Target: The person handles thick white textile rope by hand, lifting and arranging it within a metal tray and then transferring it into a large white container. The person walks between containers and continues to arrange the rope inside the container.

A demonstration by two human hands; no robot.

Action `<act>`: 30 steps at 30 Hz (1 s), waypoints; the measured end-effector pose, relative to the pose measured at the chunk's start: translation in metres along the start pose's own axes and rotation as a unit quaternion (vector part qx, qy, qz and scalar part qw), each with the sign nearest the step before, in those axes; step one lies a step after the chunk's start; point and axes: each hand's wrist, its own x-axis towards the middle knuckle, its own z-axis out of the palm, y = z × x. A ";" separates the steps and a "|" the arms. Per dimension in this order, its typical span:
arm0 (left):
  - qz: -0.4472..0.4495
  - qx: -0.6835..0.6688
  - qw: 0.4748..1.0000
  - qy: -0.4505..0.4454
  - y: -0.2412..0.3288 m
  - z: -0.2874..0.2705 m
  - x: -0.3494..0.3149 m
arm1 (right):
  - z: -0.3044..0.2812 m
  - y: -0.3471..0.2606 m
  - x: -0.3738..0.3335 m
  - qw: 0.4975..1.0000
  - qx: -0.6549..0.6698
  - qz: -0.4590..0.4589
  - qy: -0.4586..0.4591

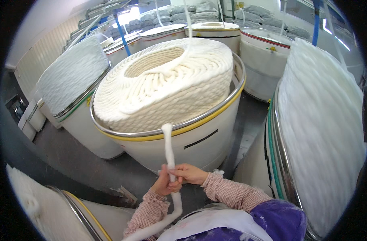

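A thick white fibre sliver [169, 146] hangs over the metal rim of the large white can in front of me. It runs down between my hands, then bends off to the lower left across my lap. My left hand [162, 184] has its fingers wrapped round the sliver. Just to the right and touching it, my right hand [189, 173] pinches the same strand from the other side. Cream-white sliver coiled in a thick ring [171, 92] rises above the can [179, 148], with a hollow in its middle. A yellow band circles the can below its rim.
Close on my right stands a tall can heaped with white sliver [320, 132]. Other full cans stand at the left [77, 76], lower left [77, 205] and behind. Blue posts [121, 34] and hanging strands rise at the back, before stacked grey bundles [259, 18].
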 end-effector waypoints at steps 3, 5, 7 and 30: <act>0.089 -0.071 0.993 -0.012 -0.013 -0.017 -0.013 | -0.003 0.007 0.013 0.998 0.041 -0.026 0.031; 0.136 -0.085 0.982 0.100 -0.037 -0.032 -0.026 | -0.006 0.015 0.021 0.995 0.064 -0.051 0.054; 0.197 -0.173 0.952 0.157 -0.070 -0.050 -0.042 | -0.010 0.024 0.029 0.987 0.072 -0.093 0.106; 0.271 0.158 0.800 0.512 -0.053 0.022 0.063 | -0.021 0.045 0.064 0.996 -0.076 0.007 0.041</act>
